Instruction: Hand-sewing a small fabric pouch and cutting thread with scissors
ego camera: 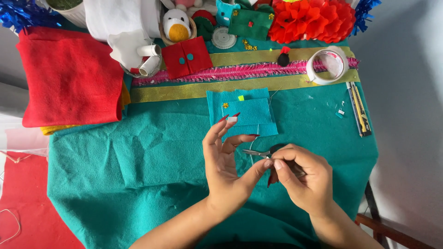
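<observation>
**Hands working with small scissors over the teal cloth**

The right hand (302,177) is gripping small scissors (270,152), fingers closed around them. The left hand (226,159) is spreading its fingers wide, its thumb touching the right hand. The blue felt piece (242,113) is lying just beyond them. The bench's teal cloth (129,161) is lying bare to the left; a tape roll (327,64) is sitting near the right edge.

- A home craft corner: a desk (115,175) draped in teal felt.
- Red felt stack (69,76) at ten o'clock, tape roll (328,64) and paper flowers (311,19) at one o'clock.
</observation>
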